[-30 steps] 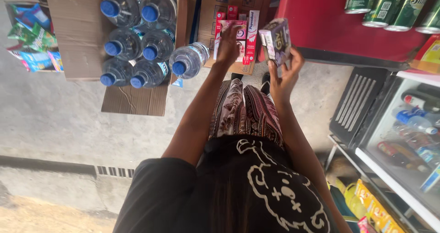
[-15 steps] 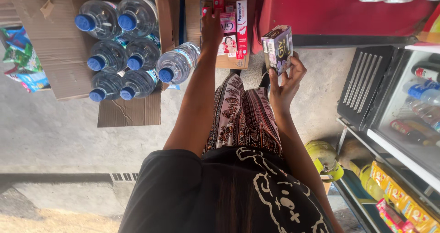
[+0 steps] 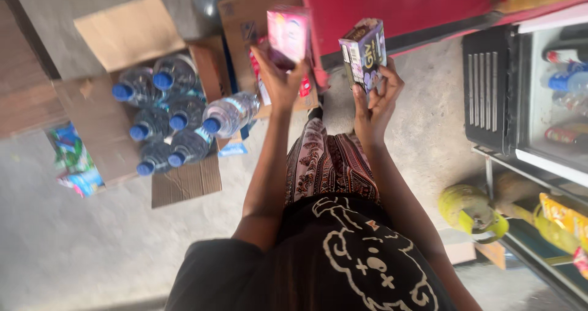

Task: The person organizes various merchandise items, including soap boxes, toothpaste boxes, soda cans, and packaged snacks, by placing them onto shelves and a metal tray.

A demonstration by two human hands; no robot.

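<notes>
Above the open carton [image 3: 257, 17] on the floor, the left hand [image 3: 278, 78] grips a pink box [image 3: 288, 34]. Just beside it, the right hand [image 3: 375, 100] clasps a purple box [image 3: 362, 52]. Water bottles [image 3: 165, 121] stand left, in another carton.

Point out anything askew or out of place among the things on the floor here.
One clear plastic water bottle with a blue cap lies tipped on its side at the edge of the open brown cardboard box, while the other blue-capped bottles stand upright inside. Nothing looks spilled.
</notes>
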